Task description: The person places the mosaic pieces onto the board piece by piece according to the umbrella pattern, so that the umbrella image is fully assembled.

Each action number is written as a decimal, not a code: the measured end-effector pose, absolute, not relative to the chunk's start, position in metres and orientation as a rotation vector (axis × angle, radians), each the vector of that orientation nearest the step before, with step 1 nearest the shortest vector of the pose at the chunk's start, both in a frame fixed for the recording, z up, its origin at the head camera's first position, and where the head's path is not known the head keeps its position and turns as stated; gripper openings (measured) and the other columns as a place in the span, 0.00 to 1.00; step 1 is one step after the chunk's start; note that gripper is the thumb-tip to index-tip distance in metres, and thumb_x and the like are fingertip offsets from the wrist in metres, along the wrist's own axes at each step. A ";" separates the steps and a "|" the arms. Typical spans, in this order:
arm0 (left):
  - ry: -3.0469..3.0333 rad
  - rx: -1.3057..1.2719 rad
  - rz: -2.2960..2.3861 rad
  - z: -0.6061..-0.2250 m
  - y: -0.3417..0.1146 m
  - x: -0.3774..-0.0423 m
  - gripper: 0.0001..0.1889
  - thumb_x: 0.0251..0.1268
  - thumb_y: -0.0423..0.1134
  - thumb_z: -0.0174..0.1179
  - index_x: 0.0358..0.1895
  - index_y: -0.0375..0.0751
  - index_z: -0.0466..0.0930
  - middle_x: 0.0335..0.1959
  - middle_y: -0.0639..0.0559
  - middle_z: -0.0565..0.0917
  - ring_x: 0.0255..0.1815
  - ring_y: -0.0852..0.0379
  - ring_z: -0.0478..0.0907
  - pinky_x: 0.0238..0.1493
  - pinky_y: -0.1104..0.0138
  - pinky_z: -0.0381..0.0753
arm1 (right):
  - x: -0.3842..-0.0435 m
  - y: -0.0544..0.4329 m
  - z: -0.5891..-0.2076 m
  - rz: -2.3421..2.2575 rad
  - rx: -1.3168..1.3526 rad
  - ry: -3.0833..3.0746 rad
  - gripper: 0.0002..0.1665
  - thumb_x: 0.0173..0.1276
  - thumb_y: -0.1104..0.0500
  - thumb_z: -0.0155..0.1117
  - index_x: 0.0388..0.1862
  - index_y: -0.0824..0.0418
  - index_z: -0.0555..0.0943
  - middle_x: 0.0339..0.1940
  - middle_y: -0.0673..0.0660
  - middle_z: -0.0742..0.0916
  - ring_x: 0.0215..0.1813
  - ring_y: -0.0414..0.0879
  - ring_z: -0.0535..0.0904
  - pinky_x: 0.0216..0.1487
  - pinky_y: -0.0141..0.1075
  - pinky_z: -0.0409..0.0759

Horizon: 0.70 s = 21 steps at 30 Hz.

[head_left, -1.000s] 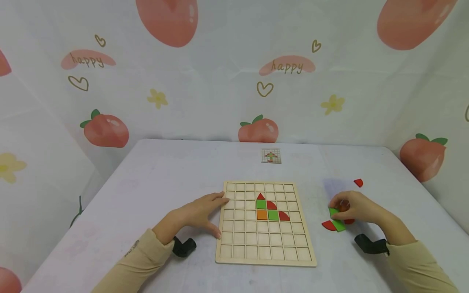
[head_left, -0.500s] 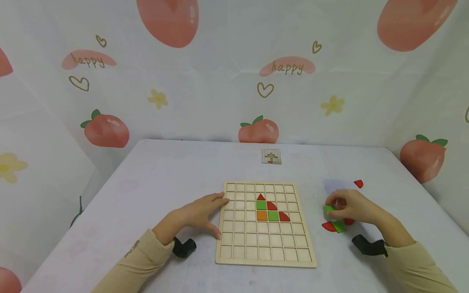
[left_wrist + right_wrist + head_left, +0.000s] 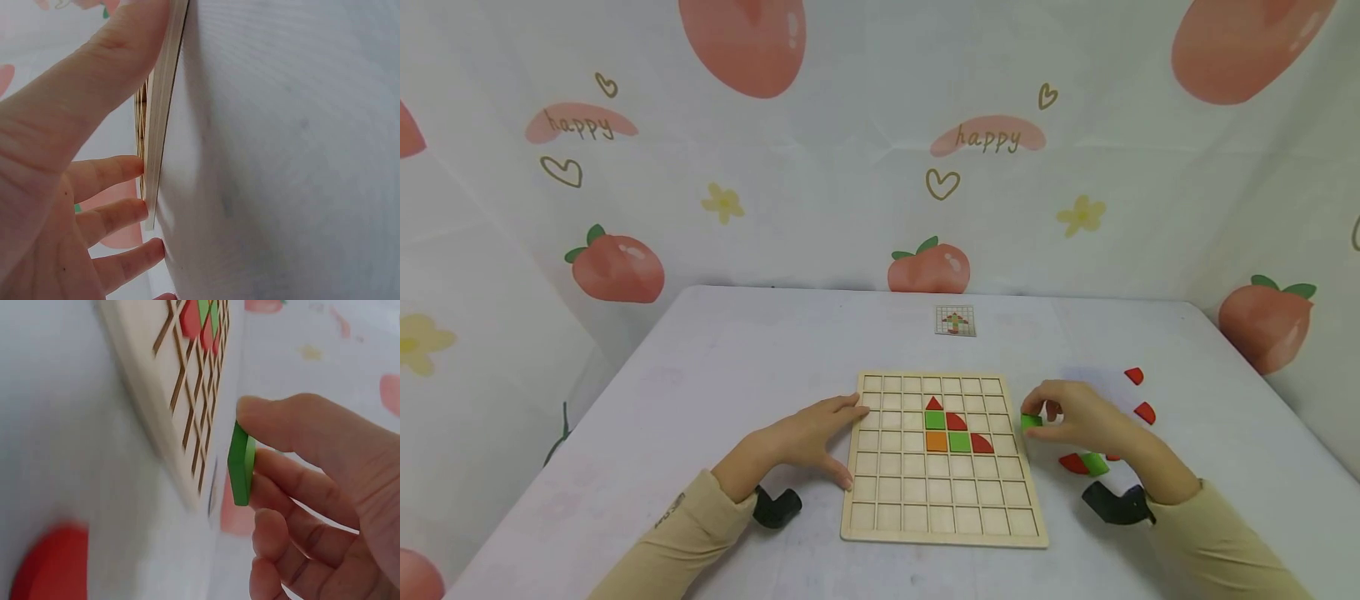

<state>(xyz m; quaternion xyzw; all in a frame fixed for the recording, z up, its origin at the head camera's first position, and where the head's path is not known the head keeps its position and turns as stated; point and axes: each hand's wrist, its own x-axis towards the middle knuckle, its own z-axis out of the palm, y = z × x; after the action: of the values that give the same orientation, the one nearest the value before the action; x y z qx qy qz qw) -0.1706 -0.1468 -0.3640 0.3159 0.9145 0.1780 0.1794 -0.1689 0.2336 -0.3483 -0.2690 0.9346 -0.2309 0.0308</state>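
We see the left hand spread, touching the wooden grid board at its left edge. The right hand pinches a green tile just beside the right edge. Gripped narrowly, it could slip; bumping the board might jar the orange square. Since half a second ago, we've brought the tile boardward, uncovering a red quarter-circle tile farther right.
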 end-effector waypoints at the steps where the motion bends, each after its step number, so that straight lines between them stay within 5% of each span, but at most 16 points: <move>1: 2.585 0.894 0.502 -0.364 -0.147 -0.171 0.52 0.40 0.54 0.73 0.69 0.35 0.58 0.73 0.35 0.55 0.73 0.38 0.54 0.71 0.47 0.59 | -0.169 0.229 -0.348 -0.716 -0.836 2.873 0.11 0.52 0.58 0.72 0.34 0.58 0.82 0.30 0.45 0.82 0.31 0.34 0.69 0.29 0.26 0.73; 21: 2.588 0.884 0.486 -0.364 -0.146 -0.171 0.52 0.40 0.54 0.73 0.69 0.35 0.58 0.73 0.35 0.55 0.73 0.39 0.54 0.71 0.48 0.58 | -0.170 0.171 -0.352 -0.847 -0.946 2.715 0.10 0.56 0.58 0.70 0.35 0.59 0.82 0.31 0.48 0.82 0.30 0.37 0.72 0.30 0.26 0.73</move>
<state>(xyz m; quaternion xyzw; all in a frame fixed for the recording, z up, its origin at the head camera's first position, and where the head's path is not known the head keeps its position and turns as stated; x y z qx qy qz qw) -0.1711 -0.1455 -0.3639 0.3128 0.9164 0.1721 0.1808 -0.1705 0.1710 -0.3521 -0.3148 0.9034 -0.2820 0.0721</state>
